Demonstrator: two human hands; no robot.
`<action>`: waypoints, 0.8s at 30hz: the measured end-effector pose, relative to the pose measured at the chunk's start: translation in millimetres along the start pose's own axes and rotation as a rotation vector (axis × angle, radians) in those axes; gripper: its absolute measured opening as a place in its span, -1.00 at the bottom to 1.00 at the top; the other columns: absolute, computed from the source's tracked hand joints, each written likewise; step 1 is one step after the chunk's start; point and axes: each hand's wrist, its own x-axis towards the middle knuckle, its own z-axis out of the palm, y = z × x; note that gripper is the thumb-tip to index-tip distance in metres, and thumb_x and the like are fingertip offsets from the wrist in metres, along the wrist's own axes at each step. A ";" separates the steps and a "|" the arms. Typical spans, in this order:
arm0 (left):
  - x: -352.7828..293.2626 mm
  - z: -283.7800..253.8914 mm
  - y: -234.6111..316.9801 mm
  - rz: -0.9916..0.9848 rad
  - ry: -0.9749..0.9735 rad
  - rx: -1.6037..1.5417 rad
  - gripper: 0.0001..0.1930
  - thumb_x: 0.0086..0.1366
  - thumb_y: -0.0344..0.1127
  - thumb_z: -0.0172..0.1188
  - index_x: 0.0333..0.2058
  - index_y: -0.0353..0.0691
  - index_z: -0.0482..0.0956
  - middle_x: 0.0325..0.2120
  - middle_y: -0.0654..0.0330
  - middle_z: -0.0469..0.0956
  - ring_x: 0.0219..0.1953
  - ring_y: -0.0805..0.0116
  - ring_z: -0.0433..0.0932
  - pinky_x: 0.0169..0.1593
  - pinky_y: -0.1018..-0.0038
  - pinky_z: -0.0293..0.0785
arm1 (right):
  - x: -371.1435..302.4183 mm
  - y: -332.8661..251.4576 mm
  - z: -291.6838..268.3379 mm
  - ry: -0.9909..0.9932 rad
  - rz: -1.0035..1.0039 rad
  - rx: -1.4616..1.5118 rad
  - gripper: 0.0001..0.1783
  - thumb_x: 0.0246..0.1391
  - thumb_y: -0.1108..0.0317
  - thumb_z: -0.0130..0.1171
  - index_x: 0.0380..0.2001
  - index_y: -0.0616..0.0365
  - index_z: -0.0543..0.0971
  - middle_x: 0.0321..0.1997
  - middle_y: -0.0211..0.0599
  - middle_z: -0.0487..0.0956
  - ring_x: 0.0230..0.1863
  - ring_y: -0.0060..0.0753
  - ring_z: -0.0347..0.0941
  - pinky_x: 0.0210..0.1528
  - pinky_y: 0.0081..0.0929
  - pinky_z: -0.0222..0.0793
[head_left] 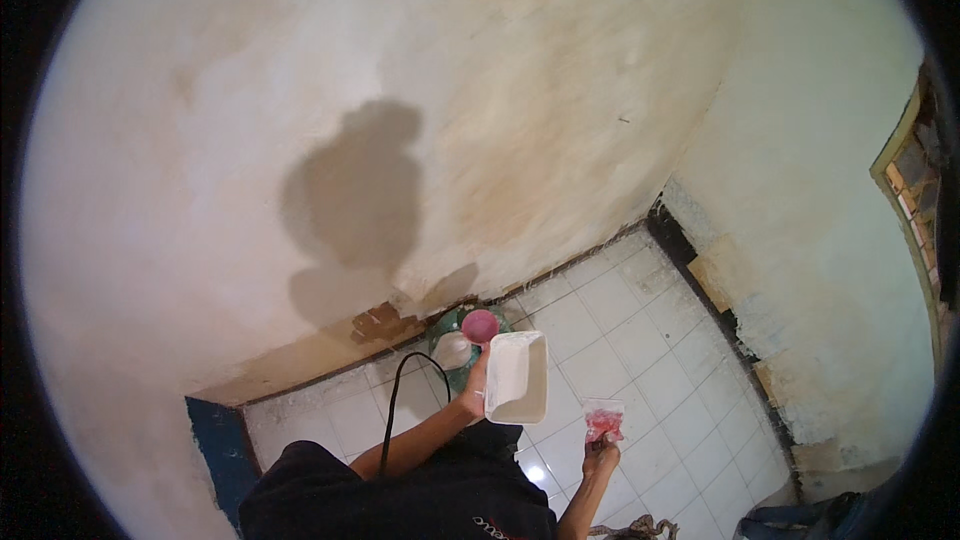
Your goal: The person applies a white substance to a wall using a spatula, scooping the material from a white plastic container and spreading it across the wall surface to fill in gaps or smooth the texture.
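Note:
My left hand (473, 392) grips the side of a white rectangular plastic tub (538, 380), which is tilted so its inside shows. White residue coats the tub's inner wall. Lower and to the right, my right hand (600, 457) is closed around a flat putty scraper (603, 420), red with a whitish smeared blade. The scraper is held apart from the tub, over the tiled floor. Just beyond my left hand, a pink round cup or bowl (480, 326) and a whitish bag-like bundle (452, 350) rest on a green stand or container (441, 325).
A patchy cream wall (560, 90) rises ahead, and a pale green wall (800, 240) meets it at the right. White tiles (610, 350) cover the floor. A black cable (391, 400) loops near my left forearm. Dark blue cloth (790, 520) lies at lower right.

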 end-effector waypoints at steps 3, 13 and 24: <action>23.9 -2.5 -11.1 0.059 0.092 0.111 -0.32 0.30 0.25 -0.13 0.19 -0.16 0.30 0.10 0.09 0.42 0.09 0.12 0.45 0.18 0.16 0.33 | -14.0 -18.5 8.5 -0.030 -0.016 0.115 -0.74 0.16 0.37 0.03 -0.09 0.22 0.45 -0.07 -0.26 0.53 -0.10 -0.37 0.45 -0.04 -0.41 0.39; 135.7 35.2 -33.5 -0.089 0.004 -0.013 -0.29 0.28 0.28 -0.11 0.19 -0.15 0.28 0.08 0.06 0.44 0.05 0.11 0.47 0.13 0.15 0.38 | -27.3 -150.8 127.2 -0.013 -0.286 -0.208 -0.72 0.11 0.31 0.12 -0.15 0.25 0.45 -0.24 -0.24 0.49 -0.25 -0.30 0.43 -0.26 -0.22 0.43; 287.3 83.0 -24.7 0.050 0.197 0.096 -0.23 0.23 0.41 -0.18 0.14 -0.13 0.37 0.04 0.09 0.46 -0.01 0.17 0.49 0.10 0.20 0.41 | 102.4 -222.3 313.9 -0.532 -0.144 -0.473 -0.75 0.12 0.36 0.13 -0.15 0.24 0.48 -0.21 -0.20 0.57 -0.32 -0.31 0.53 -0.40 -0.28 0.53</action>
